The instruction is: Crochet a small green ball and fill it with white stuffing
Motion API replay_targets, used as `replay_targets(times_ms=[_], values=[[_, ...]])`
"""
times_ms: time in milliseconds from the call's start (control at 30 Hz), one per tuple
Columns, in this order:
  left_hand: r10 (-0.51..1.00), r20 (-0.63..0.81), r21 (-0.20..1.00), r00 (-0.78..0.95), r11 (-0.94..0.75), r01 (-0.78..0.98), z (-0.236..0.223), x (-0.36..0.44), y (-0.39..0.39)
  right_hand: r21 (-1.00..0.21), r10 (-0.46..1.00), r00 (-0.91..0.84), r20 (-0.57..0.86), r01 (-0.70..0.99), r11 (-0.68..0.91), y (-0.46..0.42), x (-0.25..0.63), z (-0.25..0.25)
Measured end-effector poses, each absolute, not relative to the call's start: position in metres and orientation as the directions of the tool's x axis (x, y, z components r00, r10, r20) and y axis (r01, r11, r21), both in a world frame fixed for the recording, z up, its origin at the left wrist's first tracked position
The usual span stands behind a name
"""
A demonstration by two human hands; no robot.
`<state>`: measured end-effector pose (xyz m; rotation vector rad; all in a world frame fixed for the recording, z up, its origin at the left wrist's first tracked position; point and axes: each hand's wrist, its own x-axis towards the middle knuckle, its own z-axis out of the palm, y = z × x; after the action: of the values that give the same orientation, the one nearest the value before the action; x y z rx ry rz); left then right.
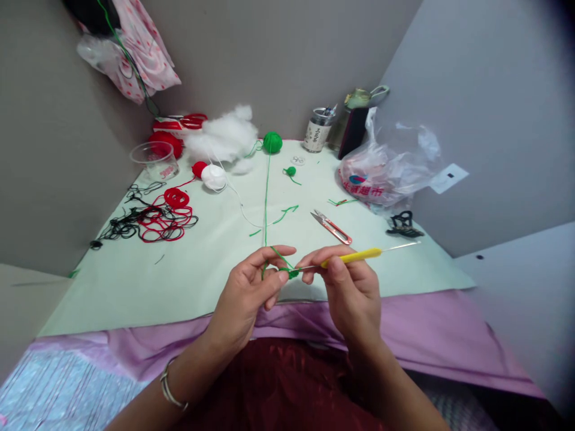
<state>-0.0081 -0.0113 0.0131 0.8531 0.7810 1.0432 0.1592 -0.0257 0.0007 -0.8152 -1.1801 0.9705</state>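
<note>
Between thumb and fingers, my left hand (254,281) pinches a small green crochet piece (293,273). Green yarn runs over its raised index finger and back to a green yarn ball (272,142) at the far side of the table. My right hand (353,287) grips a crochet hook (359,256) by its yellow handle. One metal end of the hook points left and meets the green piece; the other sticks out to the right. Just beyond my right hand lie orange-handled thread snips (332,227).
Tangled black yarn (123,222) and red yarn (168,221) lie at left, near a clear plastic cup (155,160). White stuffing (224,134) and a white yarn ball (214,178) sit behind. A plastic bag (386,167), a phone (353,133) and a black hair clip (404,225) are at right.
</note>
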Motion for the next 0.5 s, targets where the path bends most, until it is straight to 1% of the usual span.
replay_targets(times_ms=[100, 167, 200, 267, 333, 367, 400, 433, 467, 500], values=[[0.951, -0.121, 0.901, 0.286, 0.226, -0.370, 0.011, -0.009, -0.012, -0.891, 0.887, 0.084, 0.455, 0.024, 0.454, -0.031, 0.159, 0.005], [0.962, -0.104, 0.917, 0.254, 0.192, -0.351, 0.009, -0.008, -0.014, -0.814, 0.827, 0.024, 0.561, 0.200, 0.546, -0.034, 0.159, 0.005], [0.967, -0.097, 0.922, 0.236, 0.176, -0.345, 0.008, -0.007, -0.014, -0.747, 0.783, -0.025, 0.621, 0.285, 0.601, -0.035, 0.158, 0.005], [0.974, -0.090, 0.922, 0.207, 0.160, -0.353, 0.007, -0.005, -0.016, -0.572, 0.674, -0.114, 0.730, 0.438, 0.694, -0.037, 0.157, 0.001], [0.967, -0.120, 0.891, 0.223, 0.204, -0.405, 0.008, -0.003, -0.017, -0.398, 0.576, -0.174, 0.799, 0.564, 0.723, -0.037, 0.156, -0.003], [0.954, -0.151, 0.859, 0.259, 0.256, -0.443, 0.008, -0.003, -0.017, -0.344, 0.552, -0.188, 0.813, 0.610, 0.714, -0.036, 0.156, -0.006], [0.932, -0.187, 0.816, 0.309, 0.322, -0.479, 0.009, -0.003, -0.016, -0.324, 0.548, -0.186, 0.816, 0.638, 0.699, -0.036, 0.155, -0.007], [0.907, -0.220, 0.768, 0.360, 0.389, -0.509, 0.010, -0.003, -0.014, -0.345, 0.564, -0.168, 0.809, 0.640, 0.686, -0.036, 0.155, -0.008], [0.882, -0.246, 0.721, 0.403, 0.444, -0.531, 0.011, -0.004, -0.012, -0.409, 0.596, -0.129, 0.792, 0.613, 0.676, -0.035, 0.155, -0.007], [0.866, -0.261, 0.689, 0.426, 0.477, -0.547, 0.013, -0.005, -0.010, -0.505, 0.639, -0.064, 0.766, 0.555, 0.661, -0.035, 0.155, -0.006]])
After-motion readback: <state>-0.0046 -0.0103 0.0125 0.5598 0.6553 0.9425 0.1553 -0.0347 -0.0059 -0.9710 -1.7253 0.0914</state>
